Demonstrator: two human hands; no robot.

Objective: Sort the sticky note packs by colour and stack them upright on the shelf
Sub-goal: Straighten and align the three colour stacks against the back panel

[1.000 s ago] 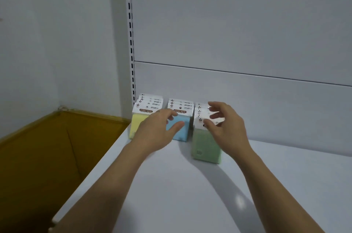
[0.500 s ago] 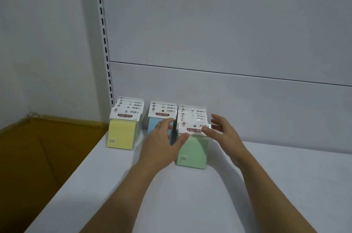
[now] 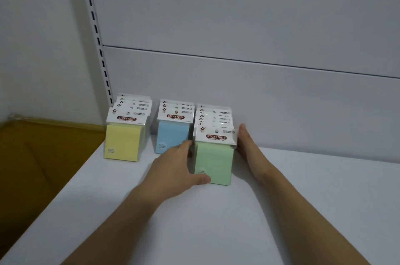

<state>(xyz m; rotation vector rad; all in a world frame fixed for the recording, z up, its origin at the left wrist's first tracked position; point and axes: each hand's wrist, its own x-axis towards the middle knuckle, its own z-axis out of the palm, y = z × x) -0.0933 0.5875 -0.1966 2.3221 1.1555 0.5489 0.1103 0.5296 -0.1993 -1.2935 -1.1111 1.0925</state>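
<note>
Three upright rows on the shelf, left-centre of frame, hard against the back panel.

Yellow row, leftmost: five header cards counted, so about five packs. Untouched, as half a second ago.

Blue row, middle: three cards showing. No hand on it now; a second ago the left hand lay across its front.

Green row, rightmost: six cards counted, rear ones partly overlapped, so the count is approximate.

Change: both hands have dropped from the green header cards to the row's flanks. Left hand lies flat against the left side, thumb across the lower front face. Right hand is pressed flat on the right side, fingertips reaching toward the back panel. Neither hand is clenched; together they squeeze the row.

Judgement: sorting looks done, and this is squaring-up of the last colour.

Brown bin at lower left; contents not visible.
</note>
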